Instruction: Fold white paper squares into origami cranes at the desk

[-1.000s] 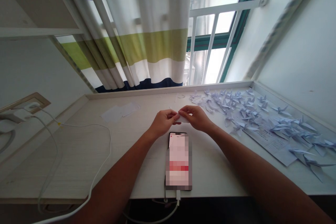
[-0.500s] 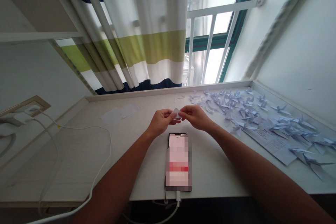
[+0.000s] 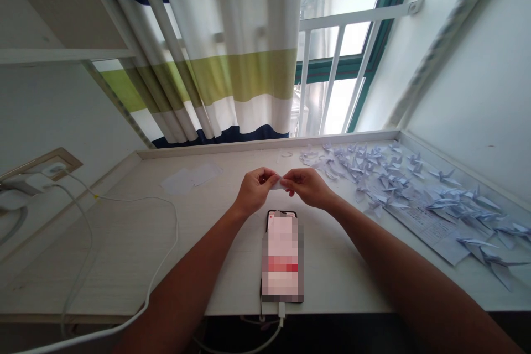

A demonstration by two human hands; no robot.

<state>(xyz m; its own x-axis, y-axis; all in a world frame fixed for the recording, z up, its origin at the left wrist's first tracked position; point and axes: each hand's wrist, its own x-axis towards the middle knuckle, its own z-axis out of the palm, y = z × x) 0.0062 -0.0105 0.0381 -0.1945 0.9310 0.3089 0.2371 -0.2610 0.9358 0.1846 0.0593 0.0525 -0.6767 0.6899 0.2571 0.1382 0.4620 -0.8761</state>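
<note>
A small piece of folded white paper (image 3: 278, 184) is pinched between both hands above the white desk, mostly hidden by the fingers. My left hand (image 3: 256, 191) grips its left side, thumb against forefinger. From the right, my right hand (image 3: 307, 186) pinches the other side, and the two thumb tips nearly meet. Just below the hands lies a phone (image 3: 282, 257) with a pink and red blurred screen. Many folded paper cranes (image 3: 369, 163) are spread over the desk to the right of my right hand.
Two flat paper sheets (image 3: 191, 176) lie at the back left of the desk (image 3: 224, 249). A printed sheet (image 3: 431, 232) sits under some cranes. A white cable (image 3: 176, 221) runs from the wall socket across the left side; another plugs into the phone's bottom. Behind hangs a striped curtain (image 3: 240, 74).
The hands have drawn closer together and the thumbs have come over the paper, so less of it shows. Its upper point is no longer visible. The view has shifted slightly.
</note>
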